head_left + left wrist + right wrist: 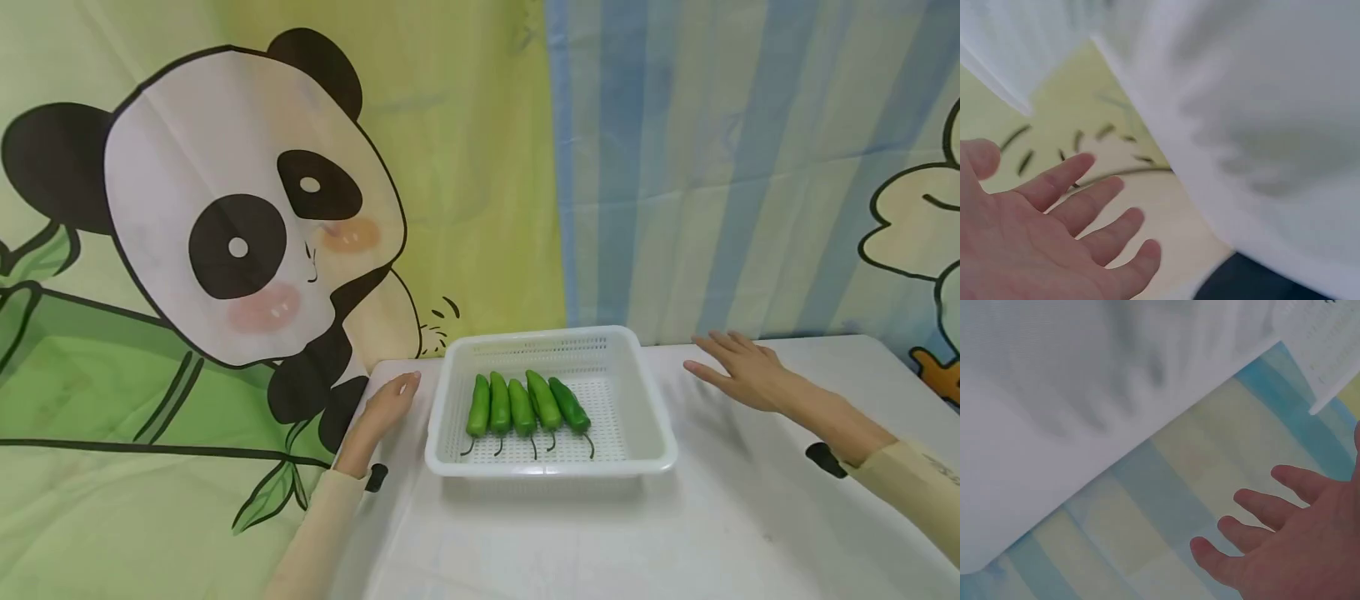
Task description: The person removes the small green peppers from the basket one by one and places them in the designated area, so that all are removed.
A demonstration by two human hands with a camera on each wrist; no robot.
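Observation:
Several green peppers (521, 407) lie side by side in a white plastic basket (551, 467), stems toward the near rim. To the left of the basket is my left hand (389, 406), apart from it and holding nothing. In the left wrist view the fingers of that hand (1054, 231) are spread and loosely extended. On the other side, my right hand (738, 372) hovers over the table, away from the basket's right wall. The right wrist view shows this hand (1285, 534) with its fingers spread and nothing in them.
The basket stands on a white table (562, 542), near its back edge. Behind the table hangs a cloth backdrop (480, 167) with a panda print at left and blue stripes at right. A dark band (827, 459) shows at the right wrist.

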